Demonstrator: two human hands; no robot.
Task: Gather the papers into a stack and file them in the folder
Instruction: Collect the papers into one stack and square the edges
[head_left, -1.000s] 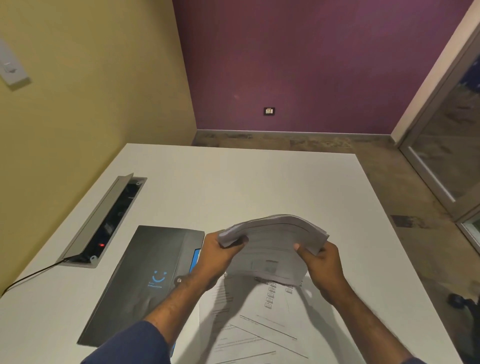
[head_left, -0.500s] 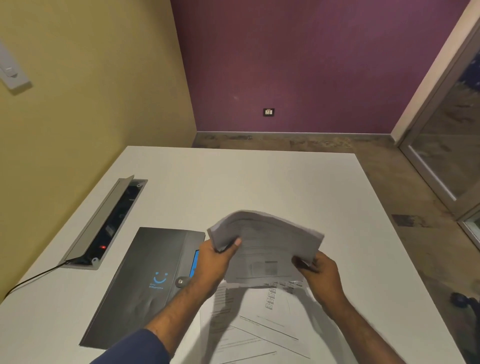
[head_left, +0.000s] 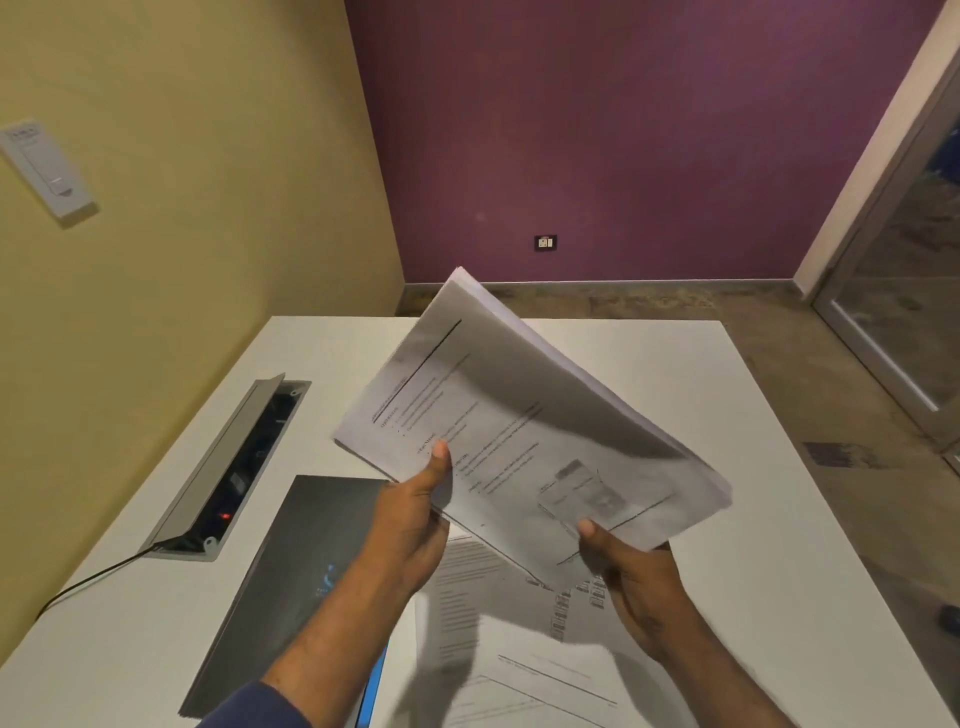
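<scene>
Nearest the camera, a printed sheet (head_left: 524, 670) lies flat on the white table (head_left: 753, 519), not yet gathered, its top edge tucked under the shadow of the raised bundle. Just left of it the dark grey folder (head_left: 291, 561) rests closed on the table, a strip of blue showing at its near edge, within easy reach for filing. Above both, the left hand (head_left: 410, 525) and the right hand (head_left: 639, 582) hold the stack of papers (head_left: 524, 431) clear of the table, tilted so its printed face turns toward the person. Each thumb presses on the top page while the other fingers are hidden beneath, so each hand is pinching the bundle at its lower edge; this two-point hold probably lets the sheets be squared before the loose one joins them. Farther off, an open cable box (head_left: 234, 467) is sunk into the table near the yellow wall, a black cord (head_left: 88, 582) trailing from it.
</scene>
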